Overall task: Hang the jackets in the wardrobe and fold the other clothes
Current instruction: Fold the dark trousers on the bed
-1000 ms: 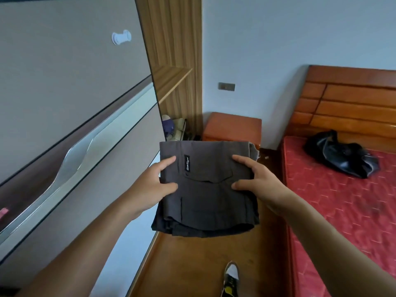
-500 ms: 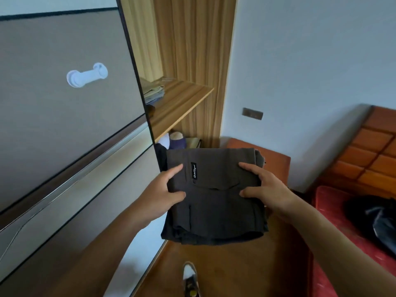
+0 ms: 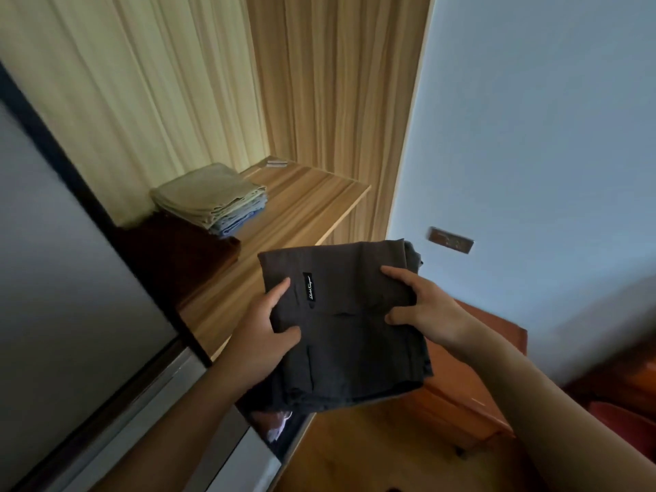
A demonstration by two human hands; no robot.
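Observation:
I hold a folded dark grey garment (image 3: 348, 332) with a small black label flat in front of me. My left hand (image 3: 264, 335) grips its left edge, thumb on top. My right hand (image 3: 422, 308) grips its right edge, thumb and fingers over the top. The garment is level with the front of the wooden wardrobe shelf (image 3: 305, 207), just to the right of its edge. On that shelf lies a stack of folded beige and blue clothes (image 3: 213, 198), and a folded dark brown cloth (image 3: 177, 253) lies in front of it.
The grey sliding wardrobe door (image 3: 64, 278) fills the left. An orange-brown bedside cabinet (image 3: 472, 378) stands under my right arm against the pale blue wall (image 3: 532, 136), which carries a socket plate (image 3: 451, 240). A small flat item (image 3: 277, 164) lies at the shelf's back.
My view has tilted up and closer to the wardrobe, bringing the shelf and its stacks into sight. Both hands have lifted the folded garment toward the shelf with the same grip.

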